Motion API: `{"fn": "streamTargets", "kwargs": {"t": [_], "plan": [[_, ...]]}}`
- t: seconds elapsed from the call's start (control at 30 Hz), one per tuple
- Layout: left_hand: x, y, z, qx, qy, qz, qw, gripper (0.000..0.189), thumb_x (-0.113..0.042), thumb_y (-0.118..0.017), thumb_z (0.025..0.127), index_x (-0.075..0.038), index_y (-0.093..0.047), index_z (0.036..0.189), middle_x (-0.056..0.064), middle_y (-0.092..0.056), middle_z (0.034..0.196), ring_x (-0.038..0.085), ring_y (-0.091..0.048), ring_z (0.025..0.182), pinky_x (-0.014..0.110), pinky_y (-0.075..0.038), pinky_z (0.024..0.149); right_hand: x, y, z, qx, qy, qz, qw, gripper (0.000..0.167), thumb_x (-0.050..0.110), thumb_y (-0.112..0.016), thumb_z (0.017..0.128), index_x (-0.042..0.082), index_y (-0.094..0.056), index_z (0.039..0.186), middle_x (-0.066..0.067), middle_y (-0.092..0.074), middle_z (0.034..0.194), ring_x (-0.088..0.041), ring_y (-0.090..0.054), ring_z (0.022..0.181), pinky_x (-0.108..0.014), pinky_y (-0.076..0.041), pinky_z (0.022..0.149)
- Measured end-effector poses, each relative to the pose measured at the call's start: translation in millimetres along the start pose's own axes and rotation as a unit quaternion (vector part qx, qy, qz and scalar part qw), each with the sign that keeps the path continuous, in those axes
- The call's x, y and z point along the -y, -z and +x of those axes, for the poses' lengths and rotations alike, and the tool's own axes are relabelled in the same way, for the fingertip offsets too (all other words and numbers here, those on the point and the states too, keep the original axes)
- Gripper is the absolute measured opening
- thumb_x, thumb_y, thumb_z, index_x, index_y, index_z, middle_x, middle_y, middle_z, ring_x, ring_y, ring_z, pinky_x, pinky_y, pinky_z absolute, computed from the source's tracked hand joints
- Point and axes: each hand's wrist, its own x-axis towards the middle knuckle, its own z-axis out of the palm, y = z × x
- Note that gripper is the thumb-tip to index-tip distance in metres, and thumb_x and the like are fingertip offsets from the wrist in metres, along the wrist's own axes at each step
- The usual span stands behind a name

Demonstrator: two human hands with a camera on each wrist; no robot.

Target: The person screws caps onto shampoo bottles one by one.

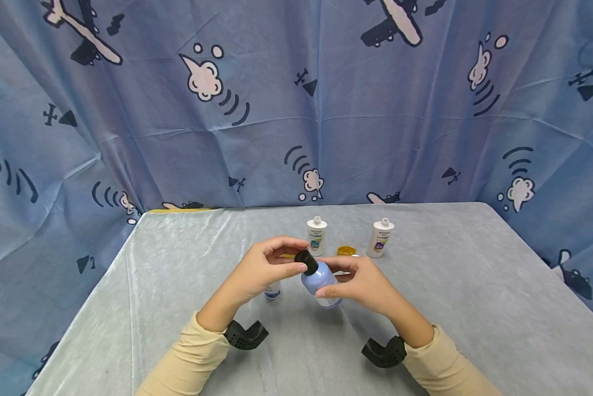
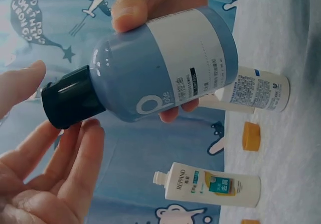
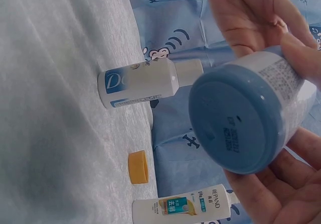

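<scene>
Both hands work on one blue bottle [image 1: 322,281] held tilted above the tabletop [image 1: 475,275]: the right hand [image 1: 363,278] grips its body between thumb and fingers, while the left hand [image 1: 257,269] pinches around its black cap [image 1: 307,263]. How firmly the left thumb presses I cannot tell; from the left wrist it looks barely in contact. Leaning the cap toward the left hand probably makes it easier to reach, with the right hand steadying the weight.

Just past the hands, a white-capped bottle [image 3: 140,83] stands upright. Farther back are a teal-labelled bottle [image 1: 317,240] and a purple-labelled bottle [image 1: 380,239], both upright with bare mouths; a yellow cap [image 1: 346,251] between them likely belongs to one of them. Behind everything hangs a printed blue curtain [image 1: 276,66].

Much is covered. From the head, the left hand hides most of the white-capped bottle, and the right fingers vanish behind the blue body. Another whitish bottle [image 2: 261,91] shows only partly past the blue base. From the right wrist, the black cap is out of sight, the base print is blurred, and the frame's lower edge crops the teal-labelled bottle.
</scene>
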Motion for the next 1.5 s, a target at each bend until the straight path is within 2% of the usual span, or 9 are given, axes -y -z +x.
{"fn": "streamTargets", "kwargs": {"t": [0.17,0.37,0.77,1.07,1.33,1.5], "plan": [[-0.1,-1.1,0.8,-0.019,0.019,0.014,0.9995,0.036,-0.012,-0.077,0.086,-0.003,-0.066,0.119,0.012,-0.069,0.112,0.011,-0.068,0.094,0.028,-0.057,0.085,-0.7,-0.2,0.1,0.002,0.006,-0.004,1.0,0.057,0.017,-0.086,0.077,-0.004,-0.065,0.126,-0.022,-0.068,0.118,-0.023,-0.071,0.102,-0.028,-0.06,0.084],[-0.7,-1.6,0.1,-0.023,0.022,0.015,0.9994,0.033,-0.013,-0.077,0.086,-0.001,-0.067,0.115,0.011,-0.069,0.107,0.011,-0.068,0.089,0.026,-0.056,0.083,-0.8,-0.7,0.1,0.001,0.008,-0.007,0.9999,0.056,0.017,-0.087,0.077,-0.004,-0.066,0.125,-0.022,-0.069,0.118,-0.023,-0.071,0.102,-0.028,-0.06,0.084],[-2.1,-2.6,-1.1,-0.018,0.009,0.007,0.9998,0.034,-0.01,-0.076,0.087,0.0,-0.069,0.118,0.014,-0.071,0.111,0.009,-0.07,0.089,0.028,-0.058,0.085,-0.4,0.1,-0.6,-0.001,0.005,-0.01,0.9999,0.057,0.018,-0.087,0.077,-0.003,-0.066,0.125,-0.021,-0.068,0.118,-0.023,-0.069,0.104,-0.028,-0.06,0.084],[-1.6,-1.9,-1.2,-0.013,-0.007,0.011,0.9998,0.036,-0.008,-0.075,0.087,0.002,-0.068,0.121,0.017,-0.069,0.118,0.009,-0.069,0.095,0.028,-0.059,0.087,1.3,1.3,-1.3,0.003,-0.013,-0.008,0.9999,0.057,0.019,-0.087,0.076,-0.002,-0.066,0.125,-0.021,-0.068,0.115,-0.02,-0.072,0.097,-0.028,-0.06,0.081],[-2.6,0.0,-2.1,0.022,-0.04,0.007,0.9989,0.035,-0.005,-0.071,0.09,0.004,-0.066,0.124,0.026,-0.06,0.131,0.01,-0.067,0.102,0.026,-0.057,0.09,1.0,3.3,-1.6,0.016,-0.003,-0.004,0.9999,0.058,0.017,-0.087,0.077,-0.004,-0.065,0.126,-0.022,-0.069,0.115,-0.019,-0.072,0.095,-0.027,-0.06,0.08],[-2.9,0.2,-1.6,0.018,-0.024,0.004,0.9995,0.039,-0.006,-0.072,0.089,0.003,-0.064,0.127,0.021,-0.063,0.13,0.016,-0.068,0.107,0.028,-0.058,0.091,1.0,3.5,-2.0,0.02,-0.001,0.0,0.9998,0.058,0.017,-0.086,0.077,-0.004,-0.064,0.127,-0.022,-0.069,0.116,-0.017,-0.071,0.095,-0.026,-0.06,0.08]]}}
